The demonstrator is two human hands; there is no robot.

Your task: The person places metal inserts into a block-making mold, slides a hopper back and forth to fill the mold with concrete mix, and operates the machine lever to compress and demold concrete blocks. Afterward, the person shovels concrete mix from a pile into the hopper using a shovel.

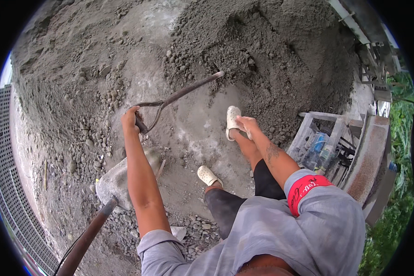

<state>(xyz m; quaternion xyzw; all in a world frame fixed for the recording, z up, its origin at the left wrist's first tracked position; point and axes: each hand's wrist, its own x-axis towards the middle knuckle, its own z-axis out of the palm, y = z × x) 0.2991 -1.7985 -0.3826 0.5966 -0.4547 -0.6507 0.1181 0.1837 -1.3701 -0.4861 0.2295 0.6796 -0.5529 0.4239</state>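
We see one container of sorts, an open wooden frame (324, 133) at the right with blue plastic bottles (318, 148) and dark odds and ends inside it; we cannot make out more. The shovel (179, 95) runs with its long axis up and to the right, from the D-shaped handle near us to the blade end sunk in the sand pile (267, 50). Its shaft looks dark, rusty and worn, and the blade is hidden in the grey sand. Our left hand (131, 119) is wrapped tight around the shovel's handle grip. Our right hand (247, 124) hangs loosely open over our right foot, holding nothing. A second shovel (110, 193) lies on the gravel beside our left forearm.
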